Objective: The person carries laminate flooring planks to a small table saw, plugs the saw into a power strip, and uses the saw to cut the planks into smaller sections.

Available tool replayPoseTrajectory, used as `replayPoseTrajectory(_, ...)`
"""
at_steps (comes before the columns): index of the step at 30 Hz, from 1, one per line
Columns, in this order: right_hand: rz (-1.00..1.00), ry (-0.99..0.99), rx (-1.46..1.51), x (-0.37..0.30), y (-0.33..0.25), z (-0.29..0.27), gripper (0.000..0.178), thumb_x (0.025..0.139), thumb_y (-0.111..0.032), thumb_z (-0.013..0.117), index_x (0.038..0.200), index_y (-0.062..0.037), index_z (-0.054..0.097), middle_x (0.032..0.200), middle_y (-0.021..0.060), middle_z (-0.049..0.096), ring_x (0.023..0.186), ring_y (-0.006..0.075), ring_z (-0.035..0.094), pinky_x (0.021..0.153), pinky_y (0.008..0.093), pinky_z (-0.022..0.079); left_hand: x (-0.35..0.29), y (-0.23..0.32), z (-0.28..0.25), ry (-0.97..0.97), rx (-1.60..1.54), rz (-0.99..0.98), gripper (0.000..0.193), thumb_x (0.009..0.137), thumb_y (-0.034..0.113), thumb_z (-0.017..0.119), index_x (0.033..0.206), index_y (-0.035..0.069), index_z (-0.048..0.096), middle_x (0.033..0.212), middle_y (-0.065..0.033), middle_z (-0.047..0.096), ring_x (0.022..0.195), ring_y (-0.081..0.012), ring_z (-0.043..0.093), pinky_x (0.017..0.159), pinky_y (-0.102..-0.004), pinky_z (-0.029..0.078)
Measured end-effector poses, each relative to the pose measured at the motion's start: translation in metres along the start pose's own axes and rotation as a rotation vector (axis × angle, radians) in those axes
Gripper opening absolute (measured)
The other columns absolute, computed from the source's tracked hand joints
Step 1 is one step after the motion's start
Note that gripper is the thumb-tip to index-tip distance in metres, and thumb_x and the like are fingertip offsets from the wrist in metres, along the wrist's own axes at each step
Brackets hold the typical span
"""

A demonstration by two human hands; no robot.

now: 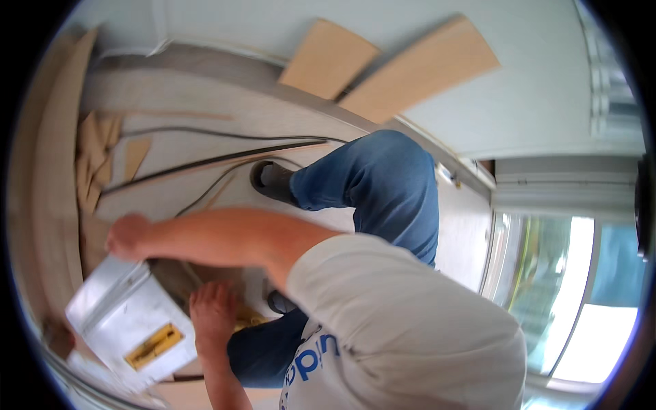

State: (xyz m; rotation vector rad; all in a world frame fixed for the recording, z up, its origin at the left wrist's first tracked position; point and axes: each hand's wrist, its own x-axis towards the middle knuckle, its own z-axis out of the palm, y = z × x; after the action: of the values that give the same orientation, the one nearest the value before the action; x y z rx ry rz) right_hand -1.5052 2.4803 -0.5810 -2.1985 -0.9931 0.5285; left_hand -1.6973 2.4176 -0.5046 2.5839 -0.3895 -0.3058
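Note:
A white box-shaped container with a yellow label sits tilted at the lower left. My right hand, smeared by motion, is closed at its far top corner. My left hand is against the container's right side, its fingers bent and close together; the thumb and palm are hidden. Between my hands, behind the container, lies a brownish surface that I cannot make out.
Wood offcuts are piled at the left beside a long board. A dark strip and black cables cross the floor near my foot. Two tan panels lean on the wall. A window is at the right.

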Motion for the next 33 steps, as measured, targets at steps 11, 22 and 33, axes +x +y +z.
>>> replayPoseTrajectory(11, -0.134, 0.044, -0.052, -0.006, 0.009, 0.007, 0.031, 0.090, -0.028, 0.046, 0.092, -0.0139, 0.074, 0.098, 0.0059, 0.071, 0.096, 0.0241, 0.066, 0.074, 0.0417, 0.052, -0.001, -0.010, 0.028, 0.077, 0.225, -0.278, 0.012, 0.080, 0.012, 0.058, 0.086, 0.002, 0.062, 0.081, -0.0199, 0.062, 0.080, -0.0420, 0.057, 0.073, -0.0520, 0.043)
replayPoseTrajectory(22, 0.293, -0.170, -0.576, -0.229, 0.393, -0.228, 0.023, 0.086, -0.019, 0.049, 0.101, -0.0095, 0.063, 0.098, 0.0164, 0.067, 0.089, 0.0366, 0.065, 0.074, 0.0492, 0.052, 0.005, -0.009, 0.017, -0.026, 0.502, -0.258, 0.003, 0.078, 0.014, 0.061, 0.080, 0.012, 0.060, 0.074, -0.0103, 0.061, 0.072, -0.0311, 0.059, 0.068, -0.0443, 0.042)
replayPoseTrajectory(33, 1.579, 0.183, -0.211, -0.853, 0.465, -0.151, 0.029, 0.083, -0.022, 0.051, 0.094, -0.0006, 0.066, 0.103, 0.0238, 0.065, 0.100, 0.0392, 0.062, 0.089, 0.0469, 0.049, -0.025, -0.024, 0.050, 0.057, 0.463, -0.094, 0.023, 0.079, 0.023, 0.065, 0.098, 0.009, 0.064, 0.079, -0.0129, 0.062, 0.074, -0.0356, 0.059, 0.069, -0.0466, 0.044)
